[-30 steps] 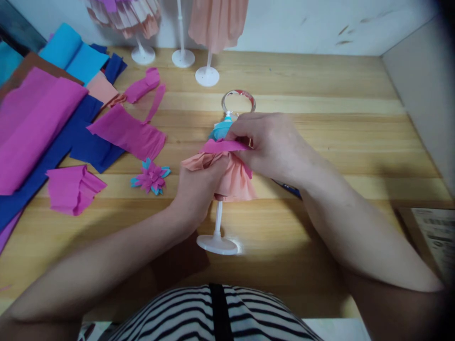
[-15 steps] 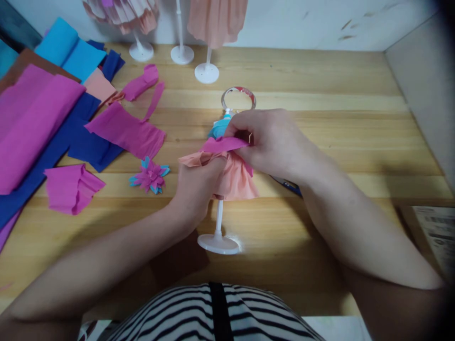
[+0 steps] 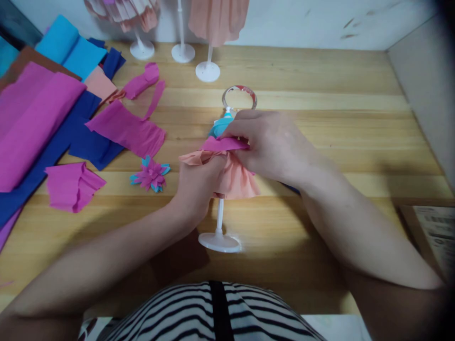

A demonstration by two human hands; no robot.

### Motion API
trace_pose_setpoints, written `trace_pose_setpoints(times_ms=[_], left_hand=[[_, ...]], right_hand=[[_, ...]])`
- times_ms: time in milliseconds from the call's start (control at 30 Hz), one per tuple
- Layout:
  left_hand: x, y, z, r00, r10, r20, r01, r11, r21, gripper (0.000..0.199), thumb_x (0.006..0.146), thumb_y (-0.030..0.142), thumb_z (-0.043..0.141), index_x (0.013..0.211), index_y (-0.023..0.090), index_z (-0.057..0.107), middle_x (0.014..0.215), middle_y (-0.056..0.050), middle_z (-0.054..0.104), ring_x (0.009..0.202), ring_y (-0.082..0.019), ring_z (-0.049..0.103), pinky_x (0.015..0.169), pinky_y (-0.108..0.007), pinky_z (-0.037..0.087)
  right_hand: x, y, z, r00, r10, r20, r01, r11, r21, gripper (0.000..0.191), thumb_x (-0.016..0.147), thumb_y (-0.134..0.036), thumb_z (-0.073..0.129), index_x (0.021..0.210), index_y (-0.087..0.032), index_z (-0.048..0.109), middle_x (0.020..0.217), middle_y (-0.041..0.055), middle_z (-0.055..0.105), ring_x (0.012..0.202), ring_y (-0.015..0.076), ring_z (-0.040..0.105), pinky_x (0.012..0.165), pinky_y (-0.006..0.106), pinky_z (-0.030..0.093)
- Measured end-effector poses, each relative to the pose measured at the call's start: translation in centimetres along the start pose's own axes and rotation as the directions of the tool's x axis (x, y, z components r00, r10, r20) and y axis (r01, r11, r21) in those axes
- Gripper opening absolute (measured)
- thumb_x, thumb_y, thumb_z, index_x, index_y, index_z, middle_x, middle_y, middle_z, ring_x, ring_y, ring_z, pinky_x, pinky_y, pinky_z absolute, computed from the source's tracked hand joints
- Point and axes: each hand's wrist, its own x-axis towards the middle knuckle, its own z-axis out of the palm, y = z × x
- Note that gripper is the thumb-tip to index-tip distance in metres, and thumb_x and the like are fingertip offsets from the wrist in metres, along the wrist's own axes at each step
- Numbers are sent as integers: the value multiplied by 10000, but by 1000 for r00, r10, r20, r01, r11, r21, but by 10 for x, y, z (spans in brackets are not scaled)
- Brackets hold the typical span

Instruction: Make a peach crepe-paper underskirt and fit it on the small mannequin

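A small doll-size dress form with a white stand lies tilted in front of me, its top wrapped in turquoise paper. Around its lower part hangs a gathered peach skirt. My left hand is closed on the skirt, the thumb pressing its gathered upper edge. Across the waist runs a magenta crepe paper strip, which my right hand pinches between thumb and fingers. The right fingertips are partly hidden behind the hand.
At the left lie magenta paper, blue paper and a paper flower. Beyond the dress form is a tape roll. Several white stands with skirts, one base, line the wall. A box sits at right.
My right hand has shifted slightly, covering more of the magenta strip's right end and the dark tool beneath. My left hand keeps its hold on the skirt.
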Motion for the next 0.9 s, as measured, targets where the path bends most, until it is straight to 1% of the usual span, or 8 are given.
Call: trace_pose_setpoints(times_ms=[133, 233, 367, 533, 600, 767, 833, 900], left_hand=[[0, 1, 1, 1000, 1, -2, -1, 1000, -4, 120, 667, 170, 625, 580, 169, 541, 550, 47, 501, 491, -73, 457, 479, -190, 393], [0, 0, 2, 1000, 12, 11, -11, 1000, -16, 138, 676, 157, 613, 563, 168, 534, 550, 43, 496, 508, -78, 462, 499, -197, 405], [1, -1, 2, 1000, 24, -3, -24, 1000, -6, 118, 679, 158, 621, 584, 163, 551, 571, 34, 509, 534, -85, 477, 495, -195, 402], [1, -1, 0, 999, 24, -21, -23, 999, 29, 119, 679, 206, 629, 598, 170, 550, 536, 47, 478, 469, -74, 430, 426, -186, 357], [0, -1, 0, 999, 10, -30, -9, 999, 38, 136, 675, 215, 624, 584, 174, 531, 509, 57, 449, 441, -70, 406, 402, -183, 339], [0, 0, -1, 999, 7, -36, -5, 998, 55, 151, 658, 210, 616, 572, 184, 494, 497, 67, 415, 428, -65, 397, 381, -174, 335], [-1, 0, -2, 1000, -6, -13, 7, 998, 65, 142, 664, 235, 621, 593, 188, 508, 508, 63, 427, 427, -73, 405, 364, -180, 336], [-1, 1, -2, 999, -10, 40, 8, 998, 63, 139, 672, 243, 624, 603, 187, 517, 514, 62, 424, 426, -74, 398, 358, -184, 340]], right_hand=[[1, -1, 0, 999, 21, -47, -22, 999, -29, 139, 809, -164, 490, 764, -214, 612, 807, 52, 608, 805, 219, 592, 661, 321, 385], [3, 0, 1, 997, 31, -77, -35, 998, -47, 105, 795, -174, 504, 740, -206, 587, 772, 53, 594, 752, 218, 579, 625, 324, 372], [3, 1, 1, 995, 37, -94, -41, 999, -34, 89, 797, -201, 518, 725, -206, 570, 751, 59, 595, 712, 222, 563, 600, 332, 358], [-2, 0, -8, 999, 44, -17, -43, 996, 73, 69, 816, -232, 549, 798, -217, 614, 792, 50, 645, 693, 198, 566, 613, 321, 372], [-6, 0, -12, 998, 56, 10, -57, 997, 58, 66, 812, -233, 561, 830, -219, 622, 797, 50, 652, 684, 194, 563, 609, 316, 365], [-13, 2, -16, 992, 119, 39, -117, 992, -47, 105, 802, -215, 537, 713, -218, 591, 655, 39, 599, 578, 175, 495, 556, 314, 300], [-13, 2, -15, 993, 114, 42, -113, 993, -35, 131, 800, -210, 529, 676, -213, 573, 628, 34, 581, 554, 163, 468, 541, 312, 282], [-12, 2, -15, 992, 122, 43, -121, 992, -25, 141, 788, -204, 533, 649, -207, 557, 612, 30, 568, 544, 154, 453, 534, 308, 274]])
